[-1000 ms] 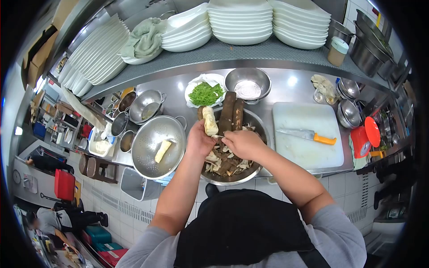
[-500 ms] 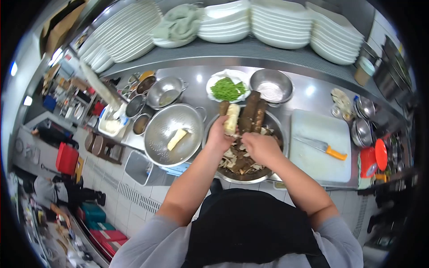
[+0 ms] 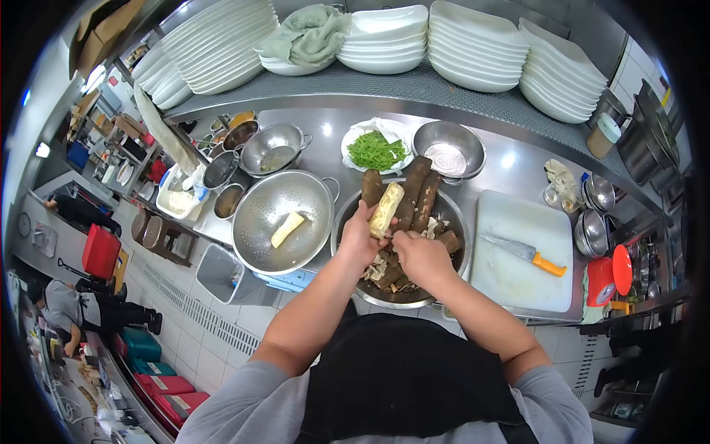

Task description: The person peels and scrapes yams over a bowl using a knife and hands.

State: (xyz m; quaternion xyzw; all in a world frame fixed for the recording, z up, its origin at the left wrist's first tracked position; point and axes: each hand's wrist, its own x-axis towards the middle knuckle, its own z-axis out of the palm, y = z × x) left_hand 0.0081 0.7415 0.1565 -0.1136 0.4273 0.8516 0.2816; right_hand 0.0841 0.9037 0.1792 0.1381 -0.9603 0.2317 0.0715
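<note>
My left hand (image 3: 356, 238) grips a partly peeled, pale cassava root (image 3: 387, 209), tilted upward over a large steel bowl (image 3: 394, 302). My right hand (image 3: 423, 257) is closed against the root's lower end; a small tool may be in its fingers, but they hide it. Long brown unpeeled roots (image 3: 413, 190) lean on the bowl's far side. Brown and whitish peelings (image 3: 390, 276) lie in the bowl below my hands. To the left, a steel colander (image 3: 254, 231) contains one peeled piece (image 3: 287, 230).
Right of the bowl, an orange-handled knife (image 3: 523, 250) lies on a white cutting board (image 3: 510, 290). Behind stand a plate of green vegetables (image 3: 377, 150) and a steel bowl (image 3: 473, 159). A shelf (image 3: 355, 101) with stacked plates overhangs the counter. Another person (image 3: 74, 307) is at far left.
The pale root has tilted to the right, and its mottled side now faces the camera. My right hand has shifted slightly left and down. The whole view has moved a little.
</note>
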